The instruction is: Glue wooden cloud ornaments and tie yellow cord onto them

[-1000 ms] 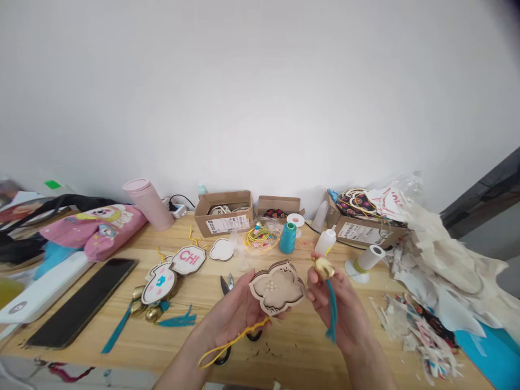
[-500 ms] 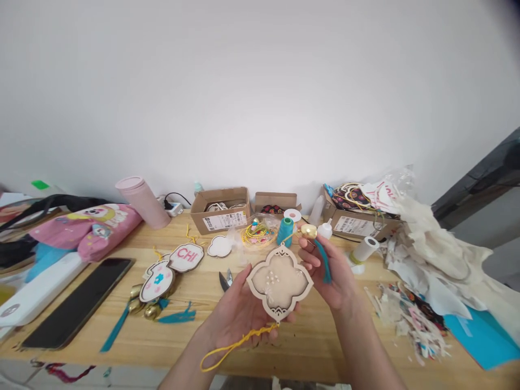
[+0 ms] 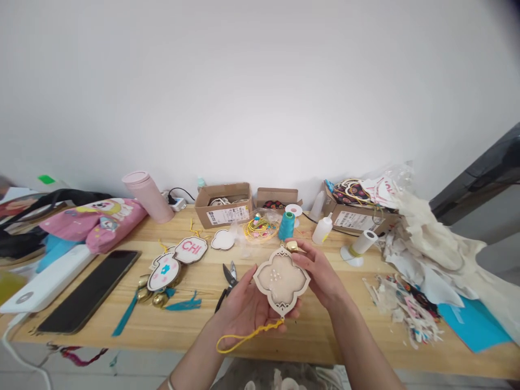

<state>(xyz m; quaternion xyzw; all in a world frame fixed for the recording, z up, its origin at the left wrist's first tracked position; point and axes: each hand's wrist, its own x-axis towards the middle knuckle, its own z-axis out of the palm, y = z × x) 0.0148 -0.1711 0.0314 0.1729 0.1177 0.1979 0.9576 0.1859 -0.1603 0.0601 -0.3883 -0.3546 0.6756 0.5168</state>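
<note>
A wooden pendant (image 3: pixel 289 281) with a scalloped frame, a cream centre and small white beads lies across the palm of my left hand (image 3: pixel 252 309), the fingers wrapped under it. A knotted yellow cord loop (image 3: pixel 244 338) hangs from its near tip. My right hand (image 3: pixel 319 271) is closed at the pendant's far right edge, its fingers by a gold bell (image 3: pixel 292 246) at the far tip. The teal tassel is hidden from view. Black-handled pliers or snips (image 3: pixel 229 274) lie just left of my left hand.
On the left lie finished pendants (image 3: pixel 163 272) with bells and teal tassels, a phone (image 3: pixel 91 292) and a pink bottle (image 3: pixel 148 197). Behind stand cardboard boxes (image 3: pixel 224 203), a teal thread cone (image 3: pixel 286 226) and a glue bottle (image 3: pixel 323 229). Fabric scraps (image 3: pixel 406 309) lie to the right.
My right hand has moved left and down, bringing the gold bell in against the pendant's far tip. The teal tassel has gone out of sight. The view has shifted slightly.
</note>
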